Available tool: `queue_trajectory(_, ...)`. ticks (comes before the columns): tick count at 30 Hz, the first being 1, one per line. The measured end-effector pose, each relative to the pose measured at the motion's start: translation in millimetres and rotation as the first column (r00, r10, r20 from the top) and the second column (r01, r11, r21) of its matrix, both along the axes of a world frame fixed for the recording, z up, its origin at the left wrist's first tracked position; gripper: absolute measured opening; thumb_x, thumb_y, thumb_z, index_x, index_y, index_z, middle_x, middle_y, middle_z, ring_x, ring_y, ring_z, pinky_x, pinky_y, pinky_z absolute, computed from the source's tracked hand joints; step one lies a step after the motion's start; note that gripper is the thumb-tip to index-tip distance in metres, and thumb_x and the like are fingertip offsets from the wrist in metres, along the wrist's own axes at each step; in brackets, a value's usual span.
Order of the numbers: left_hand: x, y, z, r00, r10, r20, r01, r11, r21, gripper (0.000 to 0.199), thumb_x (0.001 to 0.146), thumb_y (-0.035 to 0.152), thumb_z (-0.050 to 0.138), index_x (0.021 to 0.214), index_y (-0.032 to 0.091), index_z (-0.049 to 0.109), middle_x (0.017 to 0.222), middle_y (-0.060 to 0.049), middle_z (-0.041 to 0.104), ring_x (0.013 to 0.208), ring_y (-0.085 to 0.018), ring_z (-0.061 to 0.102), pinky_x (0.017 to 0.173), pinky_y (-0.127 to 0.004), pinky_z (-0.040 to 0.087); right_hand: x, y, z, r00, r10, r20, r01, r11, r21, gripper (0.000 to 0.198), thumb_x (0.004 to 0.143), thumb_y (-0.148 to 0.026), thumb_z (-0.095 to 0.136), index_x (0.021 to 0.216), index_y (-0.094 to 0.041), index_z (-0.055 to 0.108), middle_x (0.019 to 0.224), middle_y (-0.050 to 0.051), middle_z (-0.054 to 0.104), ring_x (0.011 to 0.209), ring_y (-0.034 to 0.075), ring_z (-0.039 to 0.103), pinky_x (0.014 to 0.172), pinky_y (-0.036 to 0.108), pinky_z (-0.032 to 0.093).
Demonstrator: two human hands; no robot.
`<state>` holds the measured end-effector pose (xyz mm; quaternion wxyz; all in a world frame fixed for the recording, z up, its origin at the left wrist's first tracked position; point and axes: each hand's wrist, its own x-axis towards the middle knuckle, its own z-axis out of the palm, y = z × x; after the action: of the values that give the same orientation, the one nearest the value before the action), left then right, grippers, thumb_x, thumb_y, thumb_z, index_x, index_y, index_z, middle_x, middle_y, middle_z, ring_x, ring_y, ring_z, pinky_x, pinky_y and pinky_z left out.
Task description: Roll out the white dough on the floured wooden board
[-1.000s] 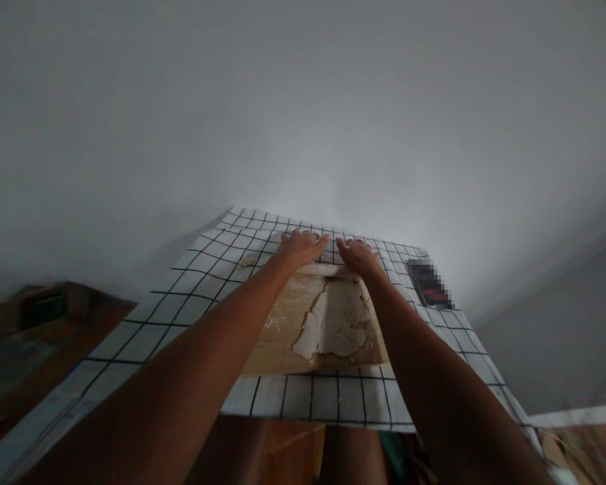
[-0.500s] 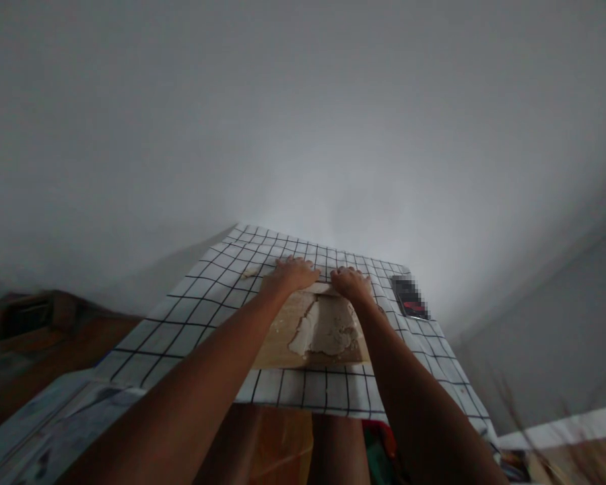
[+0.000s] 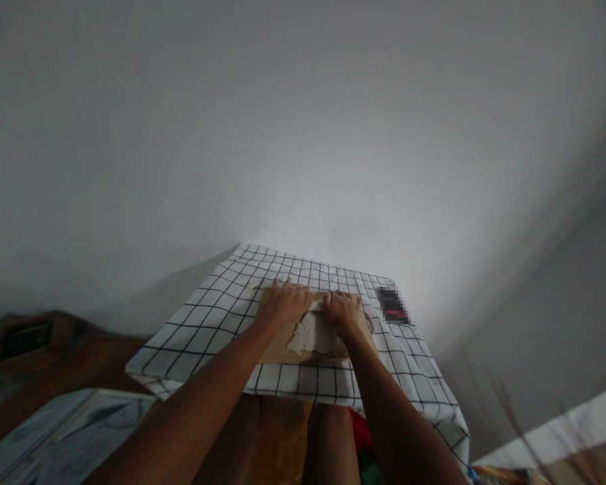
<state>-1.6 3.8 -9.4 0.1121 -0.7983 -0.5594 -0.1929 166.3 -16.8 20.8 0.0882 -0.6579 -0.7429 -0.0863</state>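
A flattened sheet of pale dough (image 3: 313, 337) lies on a wooden board (image 3: 277, 351). Across the dough's far part runs a pale rolling pin (image 3: 317, 304); only its short middle stretch shows between my hands. My left hand (image 3: 286, 300) is wrapped over the pin's left end, fingers pointing away from me. Over the right end, my right hand (image 3: 343, 310) is closed in the same way. Both forearms reach forward over the board, and the hands hide the pin's ends. A small pale scrap (image 3: 253, 285) lies left of the board.
The table wears a white cloth with black grid lines (image 3: 202, 323). A dark, blurred-out flat object (image 3: 392, 305) lies at the right. Behind the table rises a pale wall (image 3: 303, 135). Brown wooden furniture (image 3: 40, 337) stands at the left.
My hands and the rolling pin have come back toward me over the dough. The view has tilted up slightly, so the table's far edge sits lower.
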Motion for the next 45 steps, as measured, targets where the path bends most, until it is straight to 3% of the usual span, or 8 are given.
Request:
queue_trajectory(3,1,-14,1.3,0.998,0.028,0.059,-0.029,0.999,0.018,0.039,0.104,0.041,0.039,0.119,0.027,0.072,0.132,-0.01,0.069,0.14,-0.041,0.044,0.114,-0.077,0.009,2,-10,-8,0.996,0.009,-0.092,-0.002,0.997,0.072,0.045,0.106,-0.034,0.026,0.113,-0.025,0.07,0.13,0.011,0.066,0.125,0.03,0.053,0.109,0.06,0.026)
queue_trajectory(7,4,-32,7.3,0.987,0.067,0.143,-0.069,0.998,0.009,0.044,0.104,0.049,0.035,0.119,0.033,0.073,0.137,-0.005,0.067,0.144,-0.041,0.039,0.116,-0.077,0.003,5,-21,-15,0.987,-0.032,-0.159,0.038,0.998,0.039,0.047,0.108,-0.043,0.025,0.123,-0.031,0.067,0.149,0.008,0.054,0.135,0.031,0.044,0.109,0.06,0.027)
queue_trajectory(12,3,-53,10.0,0.987,0.039,0.156,-0.041,0.999,0.014,0.044,0.103,0.051,0.036,0.132,0.036,0.066,0.138,-0.004,0.066,0.14,-0.037,0.046,0.116,-0.075,0.013,7,-40,-19,0.977,-0.025,-0.213,0.026,1.0,0.002,0.044,0.107,-0.048,0.026,0.13,-0.035,0.061,0.145,0.007,0.054,0.132,0.03,0.045,0.103,0.055,0.038)
queue_trajectory(16,0,-67,6.2,0.993,0.014,0.118,-0.022,0.997,0.072,0.048,0.101,0.056,0.039,0.138,0.036,0.062,0.14,-0.006,0.064,0.133,-0.036,0.052,0.116,-0.072,0.018,7,-53,-26,0.971,-0.008,-0.239,0.036,0.993,0.113,0.042,0.107,-0.046,0.028,0.132,-0.035,0.06,0.149,0.006,0.052,0.137,0.028,0.042,0.107,0.054,0.035)
queue_trajectory(24,-1,-99,-2.0,0.999,0.006,0.039,-0.011,0.992,0.128,0.059,0.097,0.06,0.046,0.148,0.031,0.054,0.138,-0.013,0.064,0.126,-0.038,0.055,0.115,-0.067,0.023,4,-76,-42,0.978,-0.024,-0.206,0.059,0.984,0.167,0.052,0.104,-0.052,0.037,0.15,-0.031,0.049,0.16,0.01,0.041,0.15,0.034,0.029,0.114,0.058,0.028)
queue_trajectory(36,3,-133,-16.4,0.998,0.026,0.053,-0.035,0.985,0.168,0.065,0.093,0.063,0.05,0.15,0.031,0.052,0.153,-0.011,0.052,0.145,-0.039,0.037,0.117,-0.063,0.024,6,-120,-55,0.988,-0.014,-0.151,0.041,0.983,0.18,0.061,0.104,-0.054,0.038,0.16,-0.029,0.033,0.167,0.01,0.024,0.155,0.034,0.017,0.118,0.057,0.025)
queue_trajectory(41,4,-149,-11.5,0.998,0.027,0.061,-0.035,0.99,0.138,0.063,0.093,0.063,0.049,0.147,0.031,0.054,0.152,-0.01,0.053,0.144,-0.038,0.038,0.114,-0.062,0.029,4,-137,-57,0.985,-0.019,-0.17,0.046,0.987,0.156,0.062,0.104,-0.054,0.036,0.161,-0.031,0.027,0.169,0.008,0.017,0.156,0.033,0.014,0.118,0.057,0.025)
queue_trajectory(45,3,-156,-7.3,0.997,0.047,0.059,-0.053,0.994,0.092,0.062,0.094,0.064,0.048,0.146,0.031,0.055,0.151,-0.011,0.054,0.142,-0.038,0.04,0.113,-0.061,0.03,3,-149,-50,0.981,-0.019,-0.194,0.048,0.988,0.145,0.061,0.105,-0.051,0.035,0.161,-0.031,0.028,0.169,0.01,0.019,0.156,0.033,0.013,0.113,0.057,0.033)
